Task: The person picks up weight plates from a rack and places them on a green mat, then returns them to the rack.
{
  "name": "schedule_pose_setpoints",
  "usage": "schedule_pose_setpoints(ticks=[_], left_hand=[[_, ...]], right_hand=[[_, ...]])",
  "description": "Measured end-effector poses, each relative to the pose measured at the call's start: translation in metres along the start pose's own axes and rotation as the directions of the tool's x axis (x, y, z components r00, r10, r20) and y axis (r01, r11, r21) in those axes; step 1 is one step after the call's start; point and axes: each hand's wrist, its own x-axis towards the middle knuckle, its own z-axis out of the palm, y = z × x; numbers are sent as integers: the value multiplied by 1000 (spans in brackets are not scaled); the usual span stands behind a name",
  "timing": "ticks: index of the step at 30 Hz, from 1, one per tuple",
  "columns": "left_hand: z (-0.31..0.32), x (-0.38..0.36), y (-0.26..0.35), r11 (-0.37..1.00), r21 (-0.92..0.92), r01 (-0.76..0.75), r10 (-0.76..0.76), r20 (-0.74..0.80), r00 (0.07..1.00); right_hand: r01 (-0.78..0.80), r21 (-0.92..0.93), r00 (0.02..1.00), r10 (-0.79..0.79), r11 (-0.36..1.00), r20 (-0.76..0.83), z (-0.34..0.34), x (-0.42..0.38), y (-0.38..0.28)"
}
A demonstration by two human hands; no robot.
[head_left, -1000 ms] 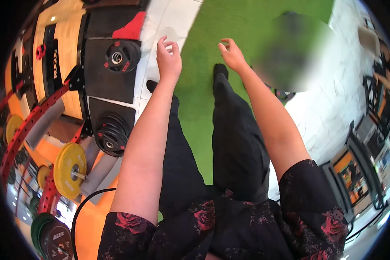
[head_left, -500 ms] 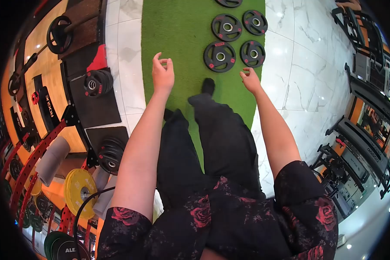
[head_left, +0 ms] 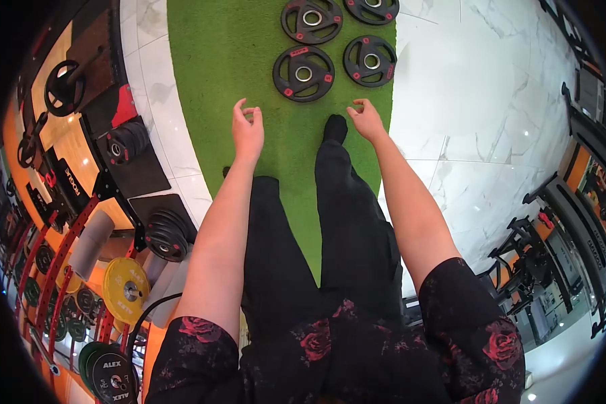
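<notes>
My left hand (head_left: pixel 248 129) is held out over the green turf strip (head_left: pixel 215 81), fingers loosely curled and apart, with nothing in it. Over the turf's right side, my right hand (head_left: pixel 367 120) is likewise empty, its thumb and fingers apart. Ahead of the hands lie black weight plates with red marks. The near left plate (head_left: pixel 304 74) and the near right plate (head_left: pixel 370 61) are closest, flat on the turf. Behind them are a far left plate (head_left: pixel 311 20) and a far right plate (head_left: pixel 372 8), cut by the top edge. Neither hand touches a plate.
Stacked black plates (head_left: pixel 124 141) stand on mats at left. Closer in are more dark plates (head_left: pixel 166 233), a yellow bumper plate (head_left: pixel 126 289), a grey roller pad (head_left: pixel 91 246) and red rack frames. White marble tiles (head_left: pixel 478 81) flank the turf; treadmills (head_left: pixel 572 222) line the right side.
The view has shifted forward, so the plates appear nearer and further left. My right foot has stepped forward, and my hands have come somewhat closer together, still empty.
</notes>
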Motion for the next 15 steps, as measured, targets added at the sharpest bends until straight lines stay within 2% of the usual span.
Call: schedule_pose_setpoints(ticks=[3,10,12,15], left_hand=[[26,4,-4,999,39,16,-16,7,1000],[65,28,-36,996,81,44,-45,14,999],[74,34,-51,996,77,49,-51,26,998],[96,64,-75,996,51,76,-81,84,993]], right_hand=[[-28,-6,997,28,1000,76,-13,19,15],[1,-94,993,10,996,117,-13,61,40],[-88,-51,986,94,995,138,-10,71,39],[-96,-46,990,100,994,99,4,99,36]])
